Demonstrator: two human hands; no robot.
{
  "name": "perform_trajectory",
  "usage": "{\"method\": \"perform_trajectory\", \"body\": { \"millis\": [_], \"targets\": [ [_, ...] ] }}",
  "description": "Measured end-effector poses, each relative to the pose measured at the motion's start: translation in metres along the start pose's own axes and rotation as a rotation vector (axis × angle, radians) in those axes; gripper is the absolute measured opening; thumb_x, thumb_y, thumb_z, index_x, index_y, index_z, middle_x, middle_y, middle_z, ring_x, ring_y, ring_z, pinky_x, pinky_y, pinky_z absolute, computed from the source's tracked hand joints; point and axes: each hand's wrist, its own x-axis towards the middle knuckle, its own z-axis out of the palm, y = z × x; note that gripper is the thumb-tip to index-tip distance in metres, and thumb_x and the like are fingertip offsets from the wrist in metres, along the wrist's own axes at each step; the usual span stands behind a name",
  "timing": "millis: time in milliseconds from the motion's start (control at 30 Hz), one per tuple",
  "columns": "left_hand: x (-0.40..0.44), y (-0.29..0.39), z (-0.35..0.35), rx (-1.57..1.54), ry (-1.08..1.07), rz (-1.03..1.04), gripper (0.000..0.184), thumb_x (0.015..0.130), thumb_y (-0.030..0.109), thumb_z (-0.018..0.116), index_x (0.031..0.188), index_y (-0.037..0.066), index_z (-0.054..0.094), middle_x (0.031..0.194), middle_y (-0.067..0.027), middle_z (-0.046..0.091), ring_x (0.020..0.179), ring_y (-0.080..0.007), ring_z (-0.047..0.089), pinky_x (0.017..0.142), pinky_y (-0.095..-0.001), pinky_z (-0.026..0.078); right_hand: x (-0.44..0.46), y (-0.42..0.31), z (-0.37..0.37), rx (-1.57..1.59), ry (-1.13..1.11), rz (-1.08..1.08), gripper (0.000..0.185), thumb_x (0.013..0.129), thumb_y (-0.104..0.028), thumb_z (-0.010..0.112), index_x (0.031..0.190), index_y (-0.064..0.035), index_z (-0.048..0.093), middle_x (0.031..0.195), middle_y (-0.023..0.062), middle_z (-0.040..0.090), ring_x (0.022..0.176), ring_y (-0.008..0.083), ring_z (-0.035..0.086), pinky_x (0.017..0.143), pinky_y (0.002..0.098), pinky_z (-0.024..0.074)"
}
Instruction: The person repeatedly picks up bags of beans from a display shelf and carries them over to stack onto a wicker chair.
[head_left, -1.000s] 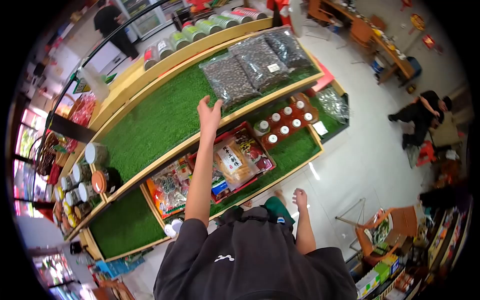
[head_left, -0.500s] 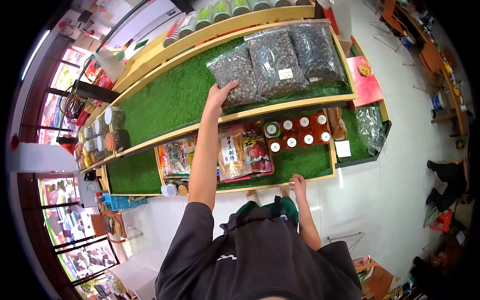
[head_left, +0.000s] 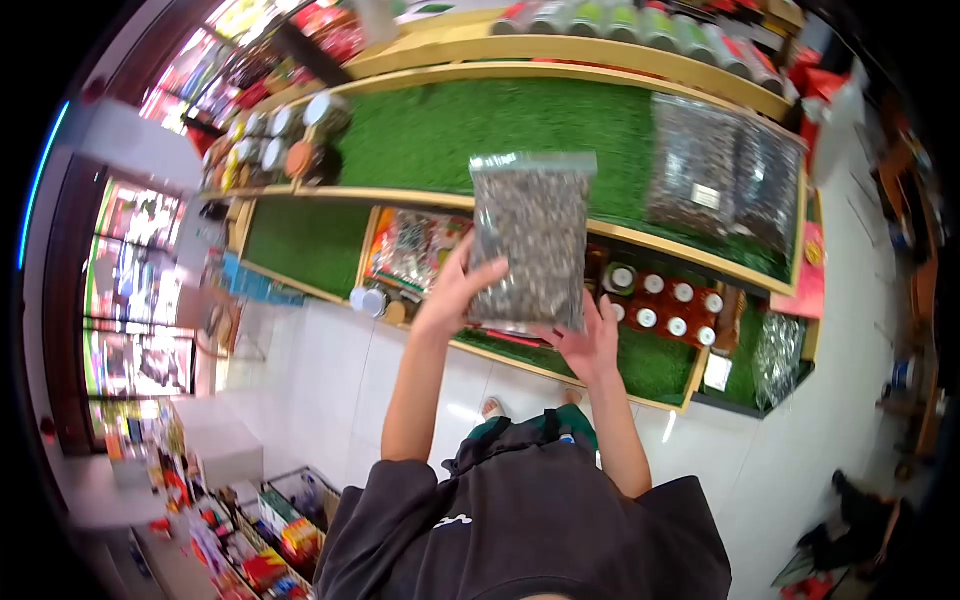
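Note:
A clear zip-top bag of dark seeds [head_left: 532, 245] is held upright in front of me, raised off the shelf. My left hand [head_left: 462, 290] grips its lower left side, thumb across the front and the other fingers hidden behind. At the lower right corner my right hand [head_left: 588, 338] has its thumb under the bottom edge and its fingers along the side, partly hidden. Two similar bags, a labelled one [head_left: 700, 165] and another [head_left: 768, 180], lie at the right end of the upper green shelf [head_left: 420, 130].
On the lower shelf are red jars with white lids [head_left: 678, 327] and colourful snack packets [head_left: 405, 245]. More jars [head_left: 315, 165] stand at the upper shelf's left end. A row of canisters [head_left: 620, 22] lines the back. A clear plastic bag [head_left: 777, 360] lies far right.
The left bag of seeds has come off the upper shelf in my left hand, toward my body. My right hand has risen to its lower corner. The view has turned left.

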Motion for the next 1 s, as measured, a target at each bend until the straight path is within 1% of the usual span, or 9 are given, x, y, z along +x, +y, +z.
{"method": "perform_trajectory", "body": {
  "millis": [67,100,167,200,333,400,667,767,1000],
  "targets": [
    [-0.042,-0.042,-0.033,0.005,0.087,-0.042,0.075,0.077,0.019,0.072,0.137,-0.002,0.032,0.131,-0.0112,0.046,0.119,-0.0193,0.045,0.101,-0.0320,0.036,0.024,0.026,0.010,-0.233,-0.001,-0.037,0.058,0.094,-0.038,0.044,0.142,-0.0115,0.029,0.136,0.0089,0.044,0.125,0.0253,0.042,0.100,0.0384,0.0394],
    [-0.061,-0.063,-0.044,0.068,0.125,0.027,0.076,0.078,0.018,0.072,0.138,-0.002,0.031,0.133,-0.0105,0.045,0.120,-0.0181,0.043,0.101,-0.0313,0.034,0.030,0.045,0.002,-0.234,0.029,0.005,0.059,0.092,-0.028,0.053,0.142,-0.0088,0.029,0.135,0.0087,0.045,0.123,0.0223,0.044,0.100,0.0342,0.0378],
    [-0.098,-0.105,-0.066,-0.053,0.238,-0.032,0.072,0.081,0.016,0.070,0.140,0.001,0.030,0.132,-0.0088,0.045,0.119,-0.0169,0.043,0.101,-0.0311,0.034,0.024,0.089,-0.009,-0.692,0.069,0.031,0.064,0.086,-0.015,0.061,0.142,-0.0069,0.029,0.134,0.0090,0.045,0.119,0.0206,0.046,0.099,0.0324,0.0383],
    [-0.115,-0.120,-0.077,-0.123,0.283,-0.011,0.070,0.082,0.016,0.068,0.140,0.001,0.031,0.132,-0.0089,0.045,0.119,-0.0170,0.044,0.101,-0.0305,0.034,0.019,0.107,0.001,-0.604,0.159,0.132,0.072,0.081,-0.005,0.066,0.142,-0.0069,0.029,0.133,0.0089,0.046,0.117,0.0191,0.047,0.097,0.0313,0.0391],
    [-0.177,-0.169,-0.134,-0.353,0.438,-0.106,0.065,0.085,0.016,0.065,0.139,0.003,0.031,0.130,-0.0098,0.047,0.117,-0.0185,0.048,0.098,-0.0322,0.040,0.006,0.188,-0.004,-0.615,0.141,0.293,0.074,0.082,-0.002,0.065,0.144,-0.0080,0.025,0.135,0.0105,0.043,0.118,0.0205,0.047,0.097,0.0316,0.0411],
    [-0.201,-0.182,-0.166,-0.708,0.445,-0.240,0.062,0.087,0.016,0.062,0.139,0.004,0.031,0.130,-0.0110,0.047,0.115,-0.0202,0.050,0.095,-0.0356,0.044,0.009,0.218,0.009,-0.700,0.100,0.346,0.076,0.081,-0.002,0.066,0.144,-0.0087,0.025,0.135,0.0103,0.042,0.119,0.0204,0.046,0.097,0.0315,0.0413],
    [-0.281,-0.205,-0.265,-1.024,0.595,-0.050,0.050,0.090,0.021,0.057,0.132,0.005,0.036,0.122,-0.0120,0.052,0.110,-0.0236,0.055,0.091,-0.0386,0.048,0.035,0.352,0.052,-0.950,-0.093,0.541,0.071,0.080,-0.001,0.067,0.141,-0.0039,0.031,0.133,0.0103,0.046,0.117,0.0186,0.049,0.095,0.0305,0.0425],
    [-0.311,-0.209,-0.296,-0.876,0.751,0.023,0.049,0.090,0.019,0.060,0.131,0.004,0.038,0.121,-0.0097,0.053,0.107,-0.0184,0.056,0.088,-0.0337,0.049,0.046,0.405,0.056,-1.066,-0.231,0.616,0.066,0.080,0.000,0.066,0.138,-0.0021,0.035,0.128,0.0100,0.051,0.114,0.0175,0.051,0.093,0.0301,0.0433],
    [-0.343,-0.206,-0.346,-0.771,1.056,0.284,0.056,0.090,0.017,0.061,0.136,0.001,0.033,0.129,-0.0088,0.047,0.117,-0.0159,0.045,0.099,-0.0314,0.037,0.084,0.498,0.073,-1.204,-0.511,0.755,0.069,0.078,-0.001,0.068,0.139,-0.0004,0.035,0.128,0.0102,0.051,0.113,0.0175,0.051,0.096,0.0305,0.0411]
  ]
}}
